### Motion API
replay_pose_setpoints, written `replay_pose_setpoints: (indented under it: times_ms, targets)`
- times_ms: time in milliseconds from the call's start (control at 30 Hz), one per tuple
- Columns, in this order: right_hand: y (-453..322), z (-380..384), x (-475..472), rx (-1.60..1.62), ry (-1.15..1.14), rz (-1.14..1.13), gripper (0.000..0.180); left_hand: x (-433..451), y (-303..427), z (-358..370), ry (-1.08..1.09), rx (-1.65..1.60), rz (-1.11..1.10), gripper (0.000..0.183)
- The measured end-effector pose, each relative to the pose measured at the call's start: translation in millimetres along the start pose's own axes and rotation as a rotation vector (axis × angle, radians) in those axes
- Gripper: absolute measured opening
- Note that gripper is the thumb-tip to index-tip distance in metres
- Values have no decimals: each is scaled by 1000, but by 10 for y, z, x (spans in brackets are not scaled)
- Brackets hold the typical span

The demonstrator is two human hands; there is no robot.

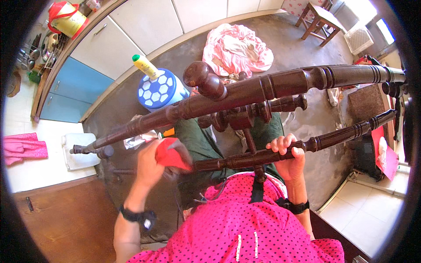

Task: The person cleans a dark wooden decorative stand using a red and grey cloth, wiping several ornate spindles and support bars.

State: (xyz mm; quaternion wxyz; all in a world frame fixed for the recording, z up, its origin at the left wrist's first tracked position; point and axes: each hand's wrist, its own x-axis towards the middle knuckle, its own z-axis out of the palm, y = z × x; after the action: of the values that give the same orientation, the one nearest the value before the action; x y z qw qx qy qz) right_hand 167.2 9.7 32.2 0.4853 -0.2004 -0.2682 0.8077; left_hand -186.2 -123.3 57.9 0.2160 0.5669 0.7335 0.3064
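Note:
A frame of dark, varnished turned wood lies across my lap, with two long rails and a thinner crosspiece between them. My right hand (pixel 286 154) grips the lower rail (pixel 241 160), its fingers wrapped over the top. In my left hand (pixel 149 164) is a folded red sheet (pixel 172 154), at the left part of that same rail. Blur hides whether the sheet is cloth or sandpaper, and whether it touches the wood. Beyond both hands runs the upper rail (pixel 250 93), with a rounded wooden knob (pixel 199 75) standing up from it.
A blue-lidded bucket stool (pixel 158 90) stands beyond the upper rail, with a yellow bottle (pixel 146 67) on top. Pink and white fabric (pixel 236 49) lies heaped on the floor. A wooden stool (pixel 320 21) stands far right; a white jerrycan (pixel 80 151) is at left.

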Motion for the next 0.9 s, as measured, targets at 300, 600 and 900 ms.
replay_pose_setpoints:
  times_ms: [300,600,900]
  targets:
    - [7,-19,10,4,-29,-11,24,913,1107,-148,-61,54,267,45]
    - [21,-18,3,23,-36,-17,23,1500,1227,-419,-545,-345,-52,37]
    - [36,-52,6,42,-6,-21,22,1193,1248,-189,102,-670,319,40]
